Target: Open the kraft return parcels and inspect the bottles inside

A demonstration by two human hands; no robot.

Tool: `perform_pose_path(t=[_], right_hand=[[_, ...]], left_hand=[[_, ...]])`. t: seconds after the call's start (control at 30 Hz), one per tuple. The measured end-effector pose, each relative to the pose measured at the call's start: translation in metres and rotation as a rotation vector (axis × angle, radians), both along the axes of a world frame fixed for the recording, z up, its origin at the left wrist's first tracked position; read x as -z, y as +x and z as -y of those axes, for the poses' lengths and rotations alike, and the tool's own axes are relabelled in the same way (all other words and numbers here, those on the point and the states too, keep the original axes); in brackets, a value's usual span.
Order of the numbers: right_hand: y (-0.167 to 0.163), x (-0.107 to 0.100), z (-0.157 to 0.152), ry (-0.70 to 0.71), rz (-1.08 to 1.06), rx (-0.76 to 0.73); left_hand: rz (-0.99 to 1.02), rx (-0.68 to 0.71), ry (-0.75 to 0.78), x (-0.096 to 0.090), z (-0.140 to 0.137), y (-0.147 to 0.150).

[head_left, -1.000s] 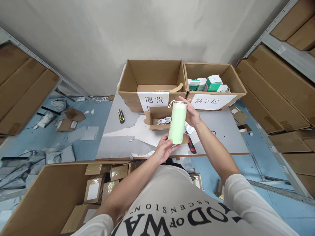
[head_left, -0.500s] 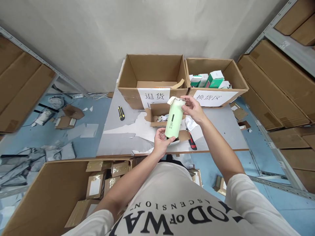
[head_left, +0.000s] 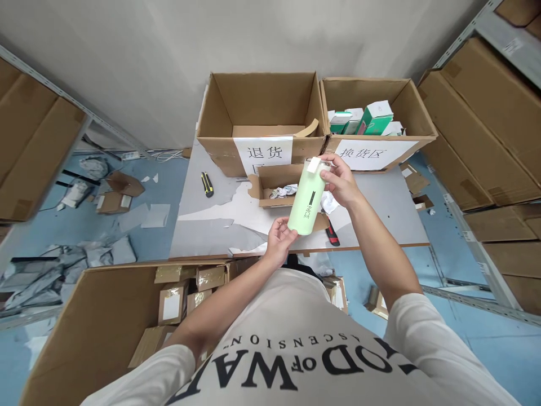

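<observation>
A pale green bottle (head_left: 307, 202) with a white strap at its top is held above the table, tilted a little to the right. My left hand (head_left: 279, 241) grips its lower end, fingers behind and thumb near the base. Around the top end my right hand (head_left: 340, 179) is closed, thumb on the near side. Behind the bottle an open small carton (head_left: 264, 194) stands on the table with crumpled paper (head_left: 282, 192) inside. The bottle covers part of the carton. A crumpled white paper (head_left: 329, 201) lies below my right hand.
A yellow-black utility knife (head_left: 207, 184) lies at left on the grey table (head_left: 190, 242); a red-black one (head_left: 332, 232) is near the front edge. Two large labelled cartons (head_left: 220, 149) (head_left: 422, 132) stand behind, the right one holding green-white boxes (head_left: 377, 117). A big carton (head_left: 114, 316) of parcels stands front left.
The bottle has moved slightly right and turned, so its strap now faces me and its printed label has shifted. Both hands keep hold of it. The camera view has tilted a little.
</observation>
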State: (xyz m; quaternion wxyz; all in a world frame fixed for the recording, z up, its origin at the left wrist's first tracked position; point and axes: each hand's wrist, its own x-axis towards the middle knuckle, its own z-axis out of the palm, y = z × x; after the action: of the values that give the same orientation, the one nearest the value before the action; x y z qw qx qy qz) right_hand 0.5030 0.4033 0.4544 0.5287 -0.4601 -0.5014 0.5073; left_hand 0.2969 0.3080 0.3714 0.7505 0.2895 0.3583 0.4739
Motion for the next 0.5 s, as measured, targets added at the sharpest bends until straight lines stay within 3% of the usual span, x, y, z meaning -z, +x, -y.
perform_pose_path(t=[0.17, 0.27, 0.37, 0.5], right_hand=[[0.006, -0.006, 0.006, -0.004, 0.134, -0.1], [0.009, -0.008, 0.003, 0.034, 0.24, -0.048], [0.017, -0.005, 0.002, 0.196, 0.301, 0.052], [0.037, 0.007, 0.019, 0.454, 0.38, 0.207]], left_hand=[[-0.088, -0.08, 0.11, 0.011, -0.001, 0.005], [-0.152, -0.069, 0.175, 0.016, -0.006, 0.005], [-0.277, -0.068, 0.291, 0.026, -0.013, -0.006], [-0.696, -0.125, 0.481, 0.048, -0.019, -0.024]])
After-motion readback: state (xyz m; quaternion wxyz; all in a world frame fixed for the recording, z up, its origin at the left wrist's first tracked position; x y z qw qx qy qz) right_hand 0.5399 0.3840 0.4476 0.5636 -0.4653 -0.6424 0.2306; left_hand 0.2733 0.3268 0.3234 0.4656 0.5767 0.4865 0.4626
